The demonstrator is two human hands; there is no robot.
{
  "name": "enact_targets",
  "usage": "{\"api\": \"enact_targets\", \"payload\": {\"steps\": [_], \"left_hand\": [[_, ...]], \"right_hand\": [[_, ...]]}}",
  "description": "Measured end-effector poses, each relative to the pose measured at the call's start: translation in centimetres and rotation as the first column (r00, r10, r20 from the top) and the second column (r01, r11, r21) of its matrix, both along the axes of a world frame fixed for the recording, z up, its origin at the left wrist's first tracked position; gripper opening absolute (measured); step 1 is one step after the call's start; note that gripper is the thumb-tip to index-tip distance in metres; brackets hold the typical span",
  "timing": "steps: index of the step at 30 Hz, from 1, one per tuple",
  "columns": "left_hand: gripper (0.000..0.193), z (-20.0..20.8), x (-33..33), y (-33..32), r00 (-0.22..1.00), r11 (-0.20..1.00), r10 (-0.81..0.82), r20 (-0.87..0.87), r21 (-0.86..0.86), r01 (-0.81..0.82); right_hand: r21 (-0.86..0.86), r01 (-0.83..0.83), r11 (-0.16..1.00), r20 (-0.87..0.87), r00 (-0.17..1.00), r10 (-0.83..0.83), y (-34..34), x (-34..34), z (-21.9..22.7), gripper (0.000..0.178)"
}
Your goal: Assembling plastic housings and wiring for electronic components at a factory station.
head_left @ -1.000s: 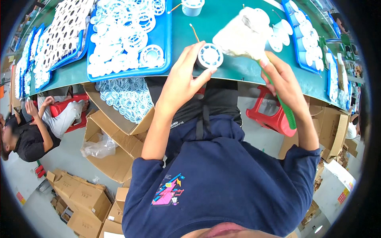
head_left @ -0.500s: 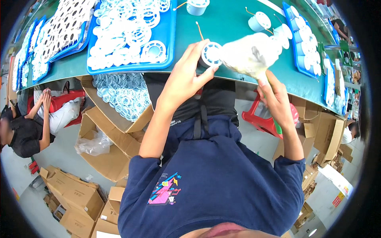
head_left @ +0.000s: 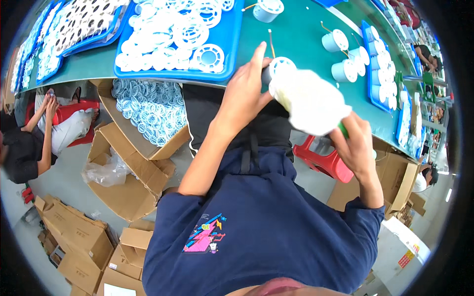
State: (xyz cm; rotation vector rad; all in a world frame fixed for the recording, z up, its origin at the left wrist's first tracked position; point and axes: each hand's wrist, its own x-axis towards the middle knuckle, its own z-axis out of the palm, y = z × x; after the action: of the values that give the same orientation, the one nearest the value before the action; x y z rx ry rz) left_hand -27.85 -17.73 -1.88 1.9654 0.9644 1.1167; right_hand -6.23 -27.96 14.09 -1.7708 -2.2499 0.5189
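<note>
My left hand [head_left: 242, 98] grips a small white cup-shaped part [head_left: 283, 68] with a slotted round face and a thin wire, at the near edge of the green table [head_left: 296, 34]. In my right hand [head_left: 355, 145] is a lumpy white bag-like bundle [head_left: 316, 103] with a bit of green [head_left: 342, 130] by the fingers. The bundle's narrow end meets or overlaps the part's face; whether they touch I cannot tell. Similar wired cups stand farther off, one [head_left: 268, 11] at the back and several [head_left: 335, 41] to the right.
A blue tray [head_left: 234, 47] of white rings and discs lies left on the table; another blue tray [head_left: 370, 91] holds cups at right. Below are a carton of clear rings [head_left: 148, 113], an opened carton [head_left: 118, 197] and a red stool [head_left: 316, 155]. A person [head_left: 24, 153] sits far left.
The white bundle has tilted and come down, its narrow end now over the cup's face. My right hand is lower. The view has shifted slightly.
</note>
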Motion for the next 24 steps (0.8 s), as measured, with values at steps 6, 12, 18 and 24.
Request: {"api": "enact_targets", "payload": {"steps": [6, 12, 18, 24], "left_hand": [[0.112, -0.2, 0.2, -0.2, 0.997, 0.996, 0.045, -0.06, -0.074, -0.049], [0.111, 0.0, 0.5, -0.2, 0.999, 0.998, 0.054, 0.0, -0.045, -0.054], [0.104, 0.3, 0.4, 0.2, 0.999, 0.999, 0.033, -0.003, -0.013, -0.033], [0.068, 1.4, 1.9, -0.1, 0.996, 0.996, 0.064, -0.054, -0.059, -0.067]], "right_hand": [[0.062, 0.035, 0.997, 0.059, 0.998, -0.038, 4.5, -1.2, 1.6, 0.043], [-0.209, 0.09, 0.974, 0.114, 0.991, -0.067, 9.3, -1.3, 3.6, 0.044], [-0.223, 0.241, 0.945, 0.078, 0.97, -0.229, 6.5, 1.5, 2.9, 0.043], [-0.12, 0.431, 0.894, -0.161, 0.881, -0.446, -4.3, 6.0, -2.9, 0.046]]}}
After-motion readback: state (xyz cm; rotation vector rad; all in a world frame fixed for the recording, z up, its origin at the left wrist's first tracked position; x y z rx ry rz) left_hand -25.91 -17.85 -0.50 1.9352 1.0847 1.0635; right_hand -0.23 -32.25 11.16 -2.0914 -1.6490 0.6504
